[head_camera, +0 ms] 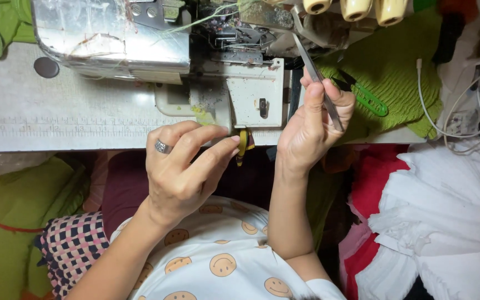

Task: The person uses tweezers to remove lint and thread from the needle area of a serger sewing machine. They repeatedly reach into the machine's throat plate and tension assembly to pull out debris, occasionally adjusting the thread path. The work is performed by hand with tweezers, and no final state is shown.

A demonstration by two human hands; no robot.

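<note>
Right hand first: thumb and fingers are pinched around a pair of metal tweezers, gripped about halfway along, with the tips pointing up and to the left toward the threading area of the sewing machine. The tweezers sit at a slant, just in front of the machine's white front cover.

Left hand, with a ring on one finger, has the thumb and forefinger closed together right by a small yellow tab hanging below the cover at the table edge. Can't tell if there's a thread between the fingertips, it's too fine to see, so whether it's actually grasping anything is unclear.

Further out: green fabric lies to the right of the machine with green snips on top of it, and cream thread cones sit along the top edge. The white table has a ruler strip printed along the front. A heap of white cloth sits lower right, more green cloth lower left.
</note>
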